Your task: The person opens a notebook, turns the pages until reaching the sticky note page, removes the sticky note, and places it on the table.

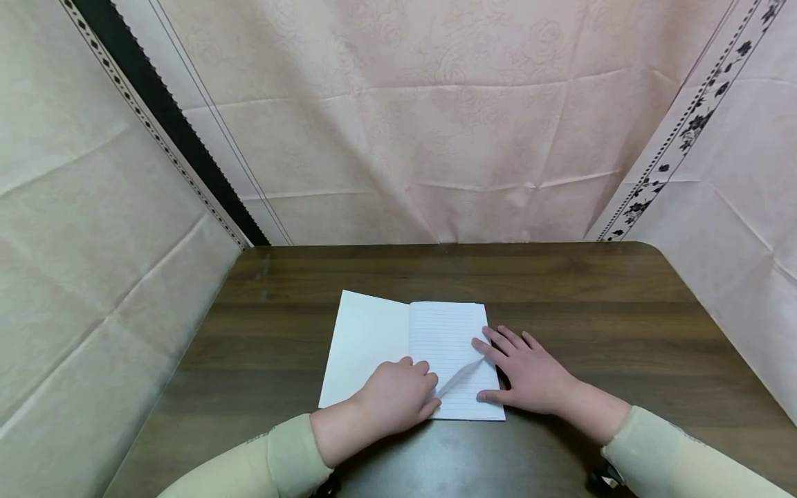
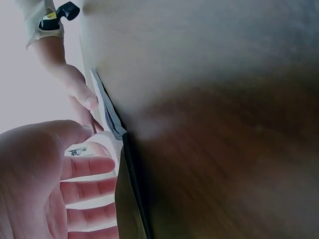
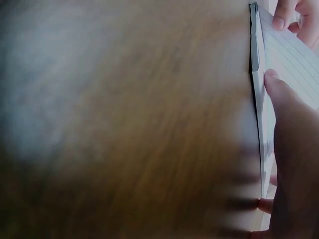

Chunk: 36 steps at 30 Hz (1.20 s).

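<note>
An open notebook (image 1: 445, 332) lies on the table, a blank white page or inside cover on its left and ruled pages on its right. My left hand (image 1: 401, 394) reaches over its lower middle and pinches the turned-up corner of a ruled page (image 1: 459, 377). That page's edge curves up toward the right hand. The thumb and fingers of the left hand show near the notebook's edge (image 2: 112, 119) in the left wrist view. My right hand (image 1: 532, 373) rests with spread fingers on the notebook's right edge, its thumb (image 3: 276, 87) on the ruled paper.
The brown wooden table (image 1: 280, 332) extends around the notebook on all sides. Pale patterned cloth (image 1: 436, 138) hangs behind it, with more cloth at left (image 1: 93, 277) and right. A dark strip (image 1: 187, 131) runs down the left corner.
</note>
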Available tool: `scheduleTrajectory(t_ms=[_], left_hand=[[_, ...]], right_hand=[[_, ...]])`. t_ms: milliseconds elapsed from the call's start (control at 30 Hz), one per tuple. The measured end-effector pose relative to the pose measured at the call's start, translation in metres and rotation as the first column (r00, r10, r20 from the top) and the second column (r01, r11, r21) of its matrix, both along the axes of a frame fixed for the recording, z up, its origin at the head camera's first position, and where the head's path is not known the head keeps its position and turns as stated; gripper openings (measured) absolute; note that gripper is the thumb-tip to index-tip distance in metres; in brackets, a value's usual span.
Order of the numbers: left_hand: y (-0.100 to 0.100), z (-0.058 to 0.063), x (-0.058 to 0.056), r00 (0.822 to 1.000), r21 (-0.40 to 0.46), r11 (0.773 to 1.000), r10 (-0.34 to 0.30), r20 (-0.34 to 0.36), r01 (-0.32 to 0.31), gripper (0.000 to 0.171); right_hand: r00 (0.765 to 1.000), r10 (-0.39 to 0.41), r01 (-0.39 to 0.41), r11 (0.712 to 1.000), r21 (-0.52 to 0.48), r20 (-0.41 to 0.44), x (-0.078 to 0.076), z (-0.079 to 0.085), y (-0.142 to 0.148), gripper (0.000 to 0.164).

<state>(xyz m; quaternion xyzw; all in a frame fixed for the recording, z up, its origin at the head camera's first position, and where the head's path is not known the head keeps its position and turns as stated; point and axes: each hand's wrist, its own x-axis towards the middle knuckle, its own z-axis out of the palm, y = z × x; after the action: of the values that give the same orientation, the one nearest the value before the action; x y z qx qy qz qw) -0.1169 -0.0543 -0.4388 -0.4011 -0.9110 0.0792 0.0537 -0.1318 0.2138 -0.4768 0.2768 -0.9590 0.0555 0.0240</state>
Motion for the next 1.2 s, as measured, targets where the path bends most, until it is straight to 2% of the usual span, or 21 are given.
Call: scheduleTrajectory(t_ms=[200,533,833,967,1200], left_hand=[[0.000,0.000,0.000,1.000,0.044,0.999,0.017,-0.001,-0.017,0.027],[-0.001,0.000,-0.001,0.994,0.097,0.991,0.088,0.064,-0.094,0.020],[-0.003,-0.001,-0.001,0.985,0.150,0.977,0.136,0.106,-0.151,0.021],[-0.004,0.007,-0.001,0.979,0.208,0.960,0.165,0.122,-0.187,0.023],[-0.014,0.038,-0.003,0.974,0.367,0.903,0.212,0.074,-0.225,0.019]], right_hand=[[1.000,-0.017,0.016,0.999,-0.040,-0.019,0.000,-0.005,0.004,0.089],[0.995,-0.067,0.068,0.998,-0.009,0.069,0.002,-0.002,0.004,0.094],[0.995,-0.063,0.062,0.998,0.005,0.079,0.002,0.000,0.002,0.090],[0.996,-0.053,0.052,0.999,0.014,0.067,0.002,-0.002,0.003,0.088],[0.999,-0.031,0.031,1.000,-0.001,0.024,0.003,-0.006,0.005,0.086]])
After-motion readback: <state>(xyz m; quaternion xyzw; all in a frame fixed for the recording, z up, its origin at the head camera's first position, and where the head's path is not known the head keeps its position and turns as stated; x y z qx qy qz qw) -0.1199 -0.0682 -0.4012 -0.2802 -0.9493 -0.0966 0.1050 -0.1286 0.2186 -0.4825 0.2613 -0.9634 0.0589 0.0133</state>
